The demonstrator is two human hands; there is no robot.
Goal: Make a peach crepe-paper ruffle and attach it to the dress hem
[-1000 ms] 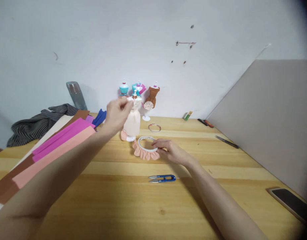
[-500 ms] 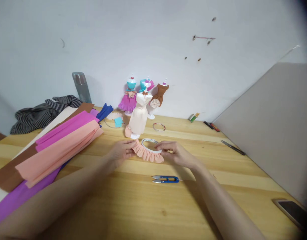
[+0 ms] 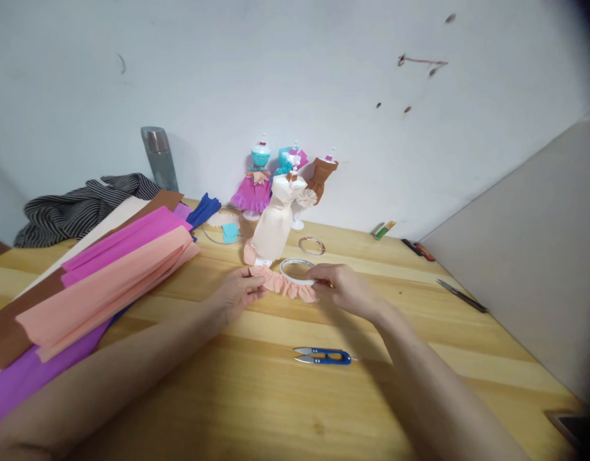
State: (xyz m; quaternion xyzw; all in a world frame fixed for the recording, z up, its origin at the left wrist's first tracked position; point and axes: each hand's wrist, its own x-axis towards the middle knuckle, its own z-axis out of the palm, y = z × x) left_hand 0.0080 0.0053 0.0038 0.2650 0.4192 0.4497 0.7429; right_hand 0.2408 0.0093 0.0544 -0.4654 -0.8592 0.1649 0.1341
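My left hand (image 3: 240,293) pinches the left end of a gathered peach crepe-paper ruffle (image 3: 288,287). At the ruffle's other end, my right hand (image 3: 345,289) is closed on a white ring that looks like a roll of tape (image 3: 295,280). The ruffle runs along the near side of the roll; whether it is stuck there I cannot tell. Just behind stands a small dress form in a cream paper dress (image 3: 273,224), with a peach piece (image 3: 249,252) at its lower left hem. Blue thread snips (image 3: 324,356) lie on the table nearer me.
Colored crepe-paper sheets (image 3: 107,282) cover the left side, before a striped cloth (image 3: 84,208) and a flask (image 3: 159,160). More dressed forms (image 3: 253,192) stand by the wall. A copper-colored ring (image 3: 312,246), a glue stick (image 3: 385,230), a pointed tool (image 3: 462,296) and a phone (image 3: 566,426) lie rightward.
The view has shifted slightly. Both hands, with the ruffle and roll, have moved a little away from the snips toward the cream dress, and the ruffle hangs less low.
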